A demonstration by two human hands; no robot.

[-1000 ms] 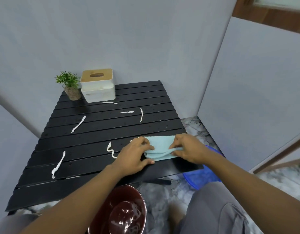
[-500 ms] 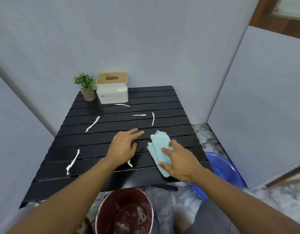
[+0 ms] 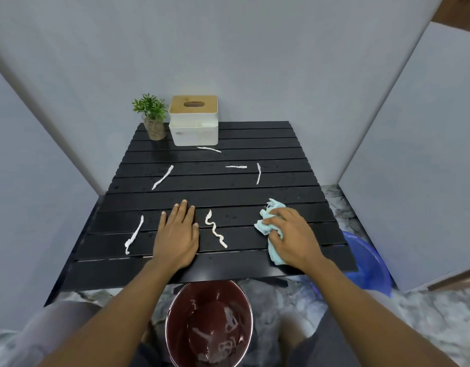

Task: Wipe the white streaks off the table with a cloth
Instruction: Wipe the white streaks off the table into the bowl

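Left streak: a long white streak is seen near the left edge of the black slatted counter, just beside the left hand.
Left hand: it is laid flat and open on the counter, fingers together, and nothing is held; it is best kept pressed down so that the counter is steadied during wiping.
Wavy streak: it lies between the two hands and is judged to be the first one to be wiped.
Cloth: the light blue cloth is bunched on the right part of the counter, well apart from the wavy streak.
Right hand: it is closed loosely over the cloth, which is pressed under the palm and fingers; the cloth should be dragged along the slats, so that paste is not pushed into the gaps.
Far streaks: four more are counted, near the tissue box and the plant.
Hidden: most of the cloth is covered by the hand; whether it is wet cannot be told.
Cut off: the blue basin is partly hidden behind the counter, and the dark red bucket is cut by the lower edge.
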